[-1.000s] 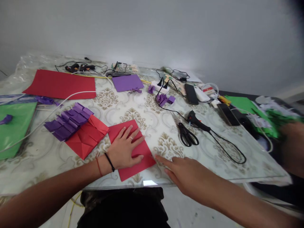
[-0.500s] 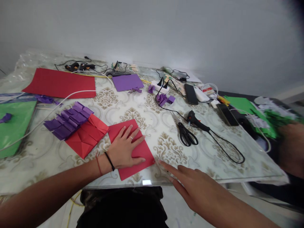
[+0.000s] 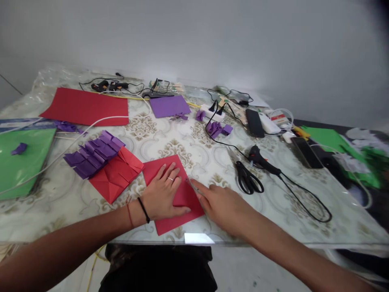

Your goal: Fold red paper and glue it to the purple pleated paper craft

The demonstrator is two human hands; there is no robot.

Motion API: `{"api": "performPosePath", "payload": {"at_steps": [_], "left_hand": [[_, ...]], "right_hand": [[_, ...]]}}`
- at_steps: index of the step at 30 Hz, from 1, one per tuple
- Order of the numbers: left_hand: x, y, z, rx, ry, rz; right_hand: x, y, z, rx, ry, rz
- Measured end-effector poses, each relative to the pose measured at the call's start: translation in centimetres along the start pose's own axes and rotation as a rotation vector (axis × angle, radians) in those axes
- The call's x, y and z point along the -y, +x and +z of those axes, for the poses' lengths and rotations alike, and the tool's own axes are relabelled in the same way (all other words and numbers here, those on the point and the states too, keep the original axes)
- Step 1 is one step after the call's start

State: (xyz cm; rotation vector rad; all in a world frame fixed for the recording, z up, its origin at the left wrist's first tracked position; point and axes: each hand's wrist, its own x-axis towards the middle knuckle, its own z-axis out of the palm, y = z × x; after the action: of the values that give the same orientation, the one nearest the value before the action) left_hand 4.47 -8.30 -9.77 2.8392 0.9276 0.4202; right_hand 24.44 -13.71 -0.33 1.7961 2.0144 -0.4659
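My left hand (image 3: 164, 196) lies flat with its fingers spread on a folded sheet of red paper (image 3: 190, 200) near the front of the table. At the sheet's right edge is my right hand (image 3: 217, 202), its index finger stretched along the edge and its other fingers curled. Something thin and pale shows under that fingertip, too small to name. Left of the sheet lies a creased red paper piece (image 3: 111, 184), partly covered by pleated purple paper strips (image 3: 94, 154).
Black scissors (image 3: 248, 178) and a glue gun (image 3: 263, 160) with a looped cord lie to the right. A red sheet (image 3: 88, 106), a purple sheet (image 3: 170, 105) and a power strip (image 3: 212, 112) are farther back. Green paper (image 3: 24, 162) lies left; phones (image 3: 306, 152) lie right.
My right hand has moved up along the red paper's right edge, away from its near corner. My left hand still presses the sheet. The view has shifted slightly, and the co-worker's hand has left it.
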Motion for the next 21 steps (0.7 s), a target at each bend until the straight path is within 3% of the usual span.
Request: {"api": "performPosePath", "payload": {"at_steps": [12,17,21], "left_hand": [[0.1,0.0,0.1,-0.018,-0.001,0.012],[0.1,0.0,-1.1,0.065,-0.018,-0.002],[-0.4,-0.3,-3.2,0.096,-0.027,0.004]], "right_hand": [[0.5,7.3,-4.1,-0.121,0.071,-0.009],[-0.7,9.7,-3.6,-0.248,0.102,0.000],[-2.5,9.5,-2.8,-0.374,0.100,0.012]]}}
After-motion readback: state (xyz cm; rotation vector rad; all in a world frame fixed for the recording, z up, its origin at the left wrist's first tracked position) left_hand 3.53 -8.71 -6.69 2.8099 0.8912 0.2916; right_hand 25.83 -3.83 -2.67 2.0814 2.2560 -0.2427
